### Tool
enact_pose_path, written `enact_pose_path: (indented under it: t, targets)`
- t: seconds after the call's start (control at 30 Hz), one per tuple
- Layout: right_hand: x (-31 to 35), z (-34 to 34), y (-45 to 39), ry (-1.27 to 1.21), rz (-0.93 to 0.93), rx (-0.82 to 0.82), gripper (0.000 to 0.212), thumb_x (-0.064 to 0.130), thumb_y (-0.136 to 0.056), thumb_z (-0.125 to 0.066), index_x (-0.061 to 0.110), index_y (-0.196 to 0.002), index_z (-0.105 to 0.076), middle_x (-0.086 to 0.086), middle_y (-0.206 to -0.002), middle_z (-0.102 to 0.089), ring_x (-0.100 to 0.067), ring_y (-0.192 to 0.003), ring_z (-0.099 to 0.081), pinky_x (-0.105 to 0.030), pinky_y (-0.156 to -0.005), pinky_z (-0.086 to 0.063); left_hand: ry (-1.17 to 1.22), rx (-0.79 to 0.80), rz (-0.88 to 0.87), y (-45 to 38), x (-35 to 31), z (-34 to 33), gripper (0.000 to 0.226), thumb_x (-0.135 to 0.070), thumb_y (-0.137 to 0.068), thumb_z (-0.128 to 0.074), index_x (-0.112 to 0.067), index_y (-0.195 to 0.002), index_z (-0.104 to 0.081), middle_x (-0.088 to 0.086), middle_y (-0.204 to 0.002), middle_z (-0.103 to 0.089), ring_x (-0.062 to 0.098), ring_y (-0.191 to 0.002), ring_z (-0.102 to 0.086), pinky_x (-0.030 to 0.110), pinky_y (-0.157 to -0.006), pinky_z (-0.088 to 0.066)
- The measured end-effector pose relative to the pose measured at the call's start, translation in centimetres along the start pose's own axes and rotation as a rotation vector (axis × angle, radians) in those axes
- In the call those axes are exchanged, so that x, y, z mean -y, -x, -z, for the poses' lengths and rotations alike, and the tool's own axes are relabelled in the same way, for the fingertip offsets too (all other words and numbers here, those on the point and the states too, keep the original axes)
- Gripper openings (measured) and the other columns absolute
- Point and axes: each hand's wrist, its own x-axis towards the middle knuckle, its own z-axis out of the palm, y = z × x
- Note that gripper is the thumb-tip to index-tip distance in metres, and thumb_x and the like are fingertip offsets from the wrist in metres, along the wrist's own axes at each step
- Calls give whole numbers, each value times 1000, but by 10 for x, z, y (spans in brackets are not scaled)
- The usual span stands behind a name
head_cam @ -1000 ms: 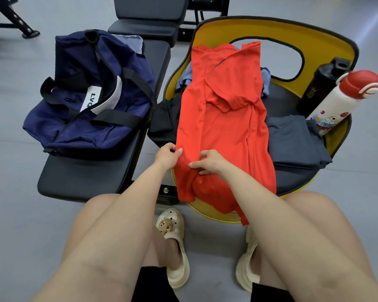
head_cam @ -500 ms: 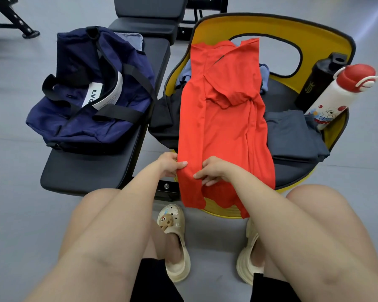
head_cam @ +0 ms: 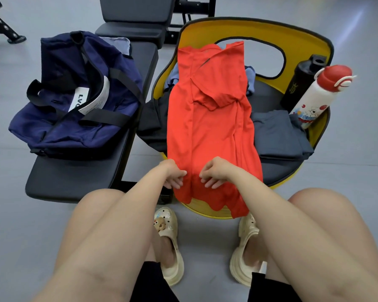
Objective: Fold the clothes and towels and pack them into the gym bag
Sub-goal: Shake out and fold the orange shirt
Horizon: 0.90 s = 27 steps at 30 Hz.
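A red shirt point(head_cam: 212, 131) lies lengthwise on the yellow chair point(head_cam: 303, 42), sleeves folded in and its hem hanging over the front edge. My left hand point(head_cam: 172, 174) pinches the shirt's left edge near the hem. My right hand point(head_cam: 216, 173) sits beside it on the fabric, its curled fingers pinching the cloth. The navy gym bag point(head_cam: 74, 101) lies unzipped on the black bench point(head_cam: 74, 177) to the left. A folded grey garment point(head_cam: 277, 136) rests on the chair seat to the right of the shirt. A black garment point(head_cam: 153, 125) and a light blue one point(head_cam: 250, 80) stick out from under the shirt.
A black bottle point(head_cam: 301, 83) and a white bottle with a red cap point(head_cam: 316, 94) lean against the chair's right side. A second bench pad point(head_cam: 138, 12) stands behind. My knees and cream clogs point(head_cam: 168, 240) are close to the chair's front, on grey floor.
Both hands have slid down the shirt toward me, closer to the hem. The shirt itself has barely shifted.
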Motion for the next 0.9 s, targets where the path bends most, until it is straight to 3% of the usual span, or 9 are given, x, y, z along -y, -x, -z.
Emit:
enact_pose_path:
  t: [0.13,0.23,0.33,0.5,0.63,0.73,0.83,0.9]
  targets:
    - [-12,26,6,-43,118,-211,22,5,-90,-57,19,-72,-58,-1,-70,-63,1,-43,-57,-15,-44,-47,205,-52,-230,-2,-33,-14,24,-18,-98,-49,-15,-75,-53,-1,-72,-62,-4,-41,-57,17,-54,-42]
    - [-26,50,13,-42,173,-529,11,12,-87,-62,15,-79,-68,-6,-79,-66,-12,-69,-61,-21,-69,-46,322,-62,-353,-3,-61,-29,20,-8,-98,-47,-15,-80,-54,-1,-74,-58,-8,-40,-55,8,-46,-40]
    - [-46,69,14,-2,70,-738,17,18,-86,-67,9,-101,-70,-10,-100,-68,-22,-101,-60,-28,-86,-43,354,-72,-402,-11,-88,-51,17,-2,-96,-48,-2,-110,-58,-1,-74,-55,-10,-41,-54,7,-43,-40]
    - [-73,77,12,94,-10,-763,30,24,-88,-67,9,-113,-60,-13,-117,-56,-33,-106,-57,-37,-87,-45,288,-116,-375,-28,-118,-84,34,-4,-94,-54,3,-127,-52,-1,-70,-53,-4,-44,-54,10,-38,-39]
    - [-82,88,14,27,-24,-773,26,23,-88,-67,9,-108,-56,-14,-115,-55,-34,-102,-57,-38,-86,-44,236,-181,-354,-36,-132,-92,41,-16,-92,-60,-3,-129,-51,10,-87,-66,1,-49,-56,16,-37,-40]
    - [-85,91,13,-39,-57,-727,22,25,-86,-69,13,-95,-53,-14,-110,-61,-33,-101,-59,-37,-87,-47,174,-222,-303,-38,-136,-97,44,-26,-89,-63,-7,-128,-52,18,-98,-70,25,-80,-68,27,-55,-47]
    - [-87,89,15,-121,-102,-681,25,26,-84,-72,15,-87,-49,-14,-106,-64,-34,-93,-65,-41,-86,-52,130,-224,-293,-37,-136,-98,19,-25,-87,-66,-9,-97,-64,17,-88,-71,27,-95,-68,30,-76,-49]
    - [-89,89,15,-138,-117,-652,24,25,-83,-73,16,-84,-51,-13,-107,-65,-33,-95,-66,-42,-88,-52,151,-217,-291,-36,-135,-100,11,-19,-86,-67,-8,-88,-68,18,-97,-71,26,-98,-67,33,-84,-49]
